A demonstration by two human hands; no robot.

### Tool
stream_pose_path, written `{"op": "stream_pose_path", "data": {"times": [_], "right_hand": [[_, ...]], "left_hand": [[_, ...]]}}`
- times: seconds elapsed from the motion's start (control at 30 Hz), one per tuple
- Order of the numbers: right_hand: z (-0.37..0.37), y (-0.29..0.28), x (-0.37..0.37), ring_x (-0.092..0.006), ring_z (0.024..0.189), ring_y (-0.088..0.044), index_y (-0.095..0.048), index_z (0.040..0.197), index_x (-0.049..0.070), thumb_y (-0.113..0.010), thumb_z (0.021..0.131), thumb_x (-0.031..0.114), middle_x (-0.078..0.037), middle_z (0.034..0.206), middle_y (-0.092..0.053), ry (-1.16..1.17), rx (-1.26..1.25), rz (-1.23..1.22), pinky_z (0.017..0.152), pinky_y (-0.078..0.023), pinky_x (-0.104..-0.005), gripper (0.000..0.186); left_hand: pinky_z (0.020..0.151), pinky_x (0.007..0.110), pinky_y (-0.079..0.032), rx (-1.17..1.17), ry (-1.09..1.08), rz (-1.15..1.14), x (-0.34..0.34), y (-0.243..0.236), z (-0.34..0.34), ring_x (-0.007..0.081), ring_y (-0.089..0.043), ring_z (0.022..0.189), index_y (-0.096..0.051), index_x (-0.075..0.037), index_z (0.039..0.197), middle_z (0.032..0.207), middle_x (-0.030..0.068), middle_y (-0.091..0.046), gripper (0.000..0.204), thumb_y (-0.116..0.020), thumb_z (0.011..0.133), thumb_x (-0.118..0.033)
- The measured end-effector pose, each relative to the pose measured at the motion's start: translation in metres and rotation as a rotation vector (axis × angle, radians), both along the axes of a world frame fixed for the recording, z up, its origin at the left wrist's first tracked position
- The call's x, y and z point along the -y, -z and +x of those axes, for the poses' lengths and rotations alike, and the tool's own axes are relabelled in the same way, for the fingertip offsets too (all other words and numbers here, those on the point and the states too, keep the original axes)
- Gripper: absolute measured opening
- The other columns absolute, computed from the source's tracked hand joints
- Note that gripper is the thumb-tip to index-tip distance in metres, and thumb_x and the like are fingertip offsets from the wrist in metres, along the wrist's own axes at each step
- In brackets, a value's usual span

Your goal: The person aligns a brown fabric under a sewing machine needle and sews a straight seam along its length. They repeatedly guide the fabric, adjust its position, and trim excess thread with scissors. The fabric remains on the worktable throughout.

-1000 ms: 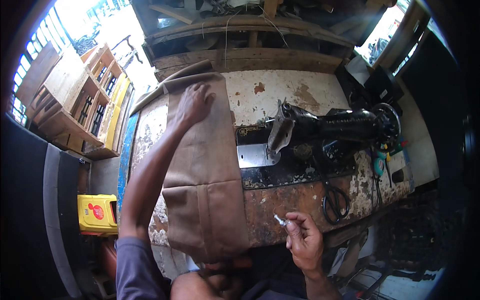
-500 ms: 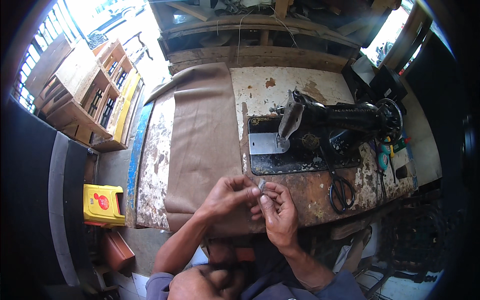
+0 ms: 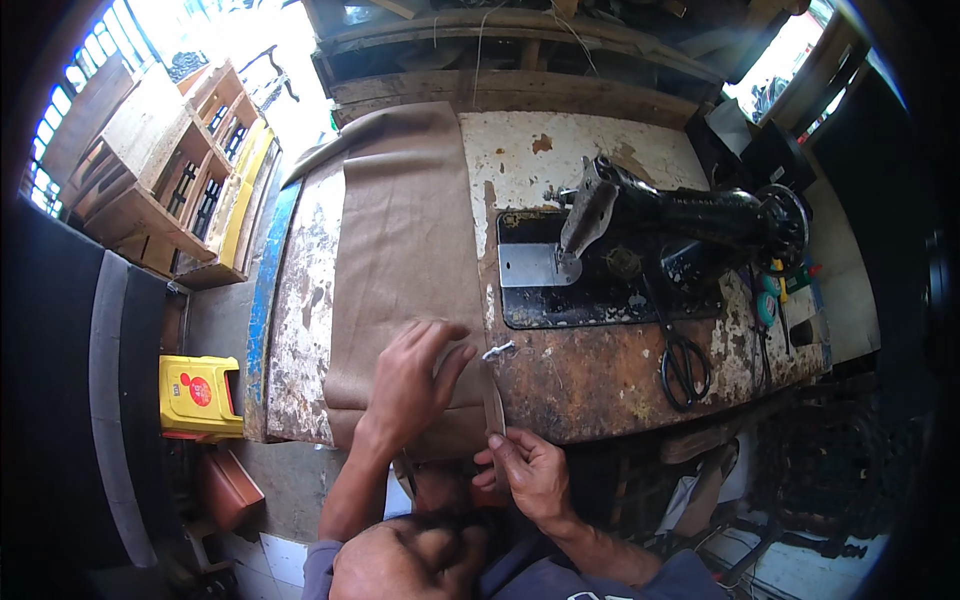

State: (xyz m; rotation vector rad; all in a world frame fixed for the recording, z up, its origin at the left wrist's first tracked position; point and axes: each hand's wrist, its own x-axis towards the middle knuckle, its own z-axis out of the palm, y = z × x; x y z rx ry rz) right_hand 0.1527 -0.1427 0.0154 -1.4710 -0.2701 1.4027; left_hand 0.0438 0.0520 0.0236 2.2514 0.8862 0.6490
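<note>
A long piece of brown cloth [image 3: 405,250] lies across the table and hangs over its front edge. My right hand [image 3: 530,475] pinches the cloth's right edge, where a narrow folded strip shows, just off the table's front. Over the cloth hovers my left hand [image 3: 415,375], fingers bent and thumb apart, with nothing visible in it. A small whitish twisted bit [image 3: 497,350], too small to name, lies on the bare wood beside the cloth. To the right of it stands a black sewing machine [image 3: 690,215] with a metal plate [image 3: 535,265] under its head.
Black scissors [image 3: 684,370] lie in front of the machine. Small tools [image 3: 770,300] and a cord are at the table's right. A yellow plastic stool [image 3: 200,395] and a wooden shelf unit [image 3: 180,170] stand to the left. Wooden shelving [image 3: 520,90] rises behind the table.
My hands have come apart and the small whitish bit they held now lies on the table. My right hand has moved down to the cloth's edge; my left has moved left and up.
</note>
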Motion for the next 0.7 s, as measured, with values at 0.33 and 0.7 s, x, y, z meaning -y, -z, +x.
{"op": "stream_pose_path", "data": {"times": [0.33, 0.7], "right_hand": [[-0.004, -0.003, -0.01, -0.0222, 0.076, -0.079, -0.067, 0.127, -0.007, -0.064, 0.112, 0.025, -0.018, 0.101, -0.078, -0.014, 0.029, 0.0, 0.064, -0.065, -0.0323, 0.035], [-0.007, -0.004, -0.017, -0.0209, 0.078, -0.08, -0.067, 0.128, -0.006, -0.065, 0.111, 0.022, -0.016, 0.1, -0.079, -0.007, 0.07, -0.013, 0.064, -0.066, -0.0313, 0.033]], "left_hand": [[0.128, 0.054, -0.035, -0.252, 0.136, 0.234, 0.029, 0.019, -0.044, 0.0316, -0.053, 0.149, -0.072, -0.01, 0.132, 0.15, 0.0104, -0.065, 0.038, -0.077, 0.096, -0.02], [0.128, 0.054, -0.035, -0.296, 0.306, 0.321, 0.023, 0.021, -0.037, 0.0266, -0.055, 0.148, -0.073, -0.024, 0.141, 0.153, -0.0005, -0.066, 0.053, -0.078, 0.088, -0.025]]}}
